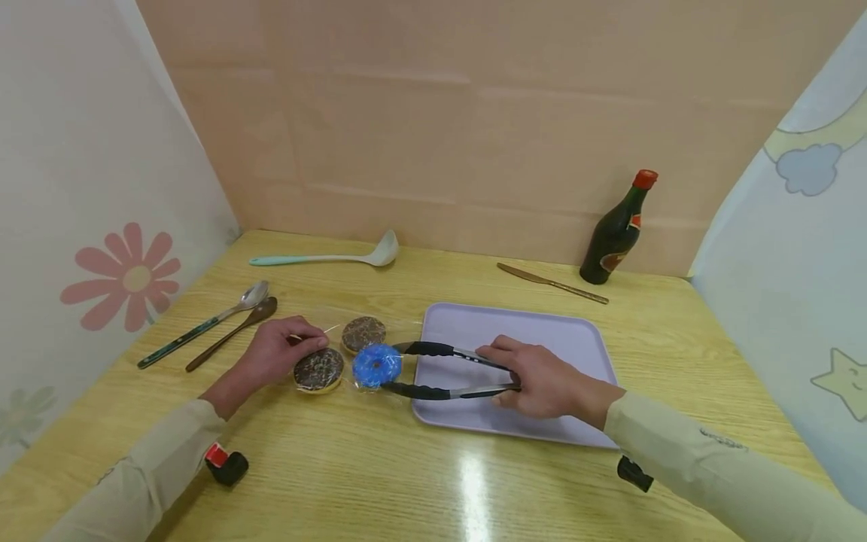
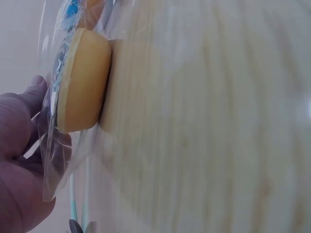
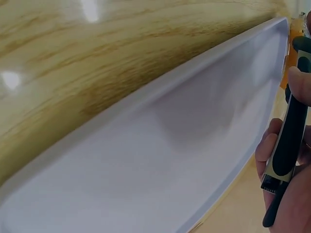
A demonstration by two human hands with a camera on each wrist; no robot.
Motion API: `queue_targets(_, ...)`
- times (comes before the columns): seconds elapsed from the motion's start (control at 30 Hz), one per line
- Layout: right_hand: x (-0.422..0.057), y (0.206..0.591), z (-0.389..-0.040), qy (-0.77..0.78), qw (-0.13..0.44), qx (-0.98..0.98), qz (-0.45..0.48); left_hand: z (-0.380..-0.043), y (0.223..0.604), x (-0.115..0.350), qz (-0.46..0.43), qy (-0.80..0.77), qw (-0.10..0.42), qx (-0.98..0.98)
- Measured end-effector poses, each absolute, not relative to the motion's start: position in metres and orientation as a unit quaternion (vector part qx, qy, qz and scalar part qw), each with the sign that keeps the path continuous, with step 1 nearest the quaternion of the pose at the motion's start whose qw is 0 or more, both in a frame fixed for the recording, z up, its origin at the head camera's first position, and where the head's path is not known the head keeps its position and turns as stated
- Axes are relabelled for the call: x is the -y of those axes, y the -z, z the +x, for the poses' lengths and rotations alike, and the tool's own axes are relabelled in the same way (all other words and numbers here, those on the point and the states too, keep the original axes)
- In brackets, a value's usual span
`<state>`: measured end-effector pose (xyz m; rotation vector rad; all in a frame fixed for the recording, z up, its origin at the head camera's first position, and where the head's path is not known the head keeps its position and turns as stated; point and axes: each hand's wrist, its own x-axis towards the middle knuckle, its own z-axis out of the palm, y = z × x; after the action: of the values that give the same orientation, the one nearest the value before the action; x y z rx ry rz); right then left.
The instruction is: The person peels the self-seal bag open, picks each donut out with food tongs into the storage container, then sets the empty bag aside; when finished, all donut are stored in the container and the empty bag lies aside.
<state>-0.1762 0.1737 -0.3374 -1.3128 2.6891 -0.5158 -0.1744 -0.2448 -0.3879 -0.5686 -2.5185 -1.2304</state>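
Observation:
My left hand (image 1: 278, 352) pinches the edge of a clear plastic bag (image 2: 51, 179) beside a dark-topped doughnut (image 1: 318, 370). That doughnut's tan side (image 2: 87, 80) fills part of the left wrist view. A second dark-topped doughnut (image 1: 363, 333) and a blue doughnut (image 1: 376, 366) lie close by to the right, with clear film around them. My right hand (image 1: 542, 380) grips black-and-silver tongs (image 1: 467, 391) over a lilac tray (image 1: 582, 346). The tongs' two tips are at the blue doughnut's right side; whether they press on it I cannot tell.
Left of the doughnuts lie a metal spoon (image 1: 203, 325) and a wooden spoon (image 1: 237, 331). A ladle (image 1: 332, 258) is at the back, and a bronze-coloured knife (image 1: 552, 283) lies behind the tray. At the back right stands a dark bottle (image 1: 612, 237) with a red cap.

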Motion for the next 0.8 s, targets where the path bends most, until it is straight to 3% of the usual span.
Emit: queue_targets(0.8,-0.247,0.34,-0.159,0.213,-0.036,-0.895,-0.389,-0.167,0.381,0.253,-0.189,0.426,0.165,0.869)
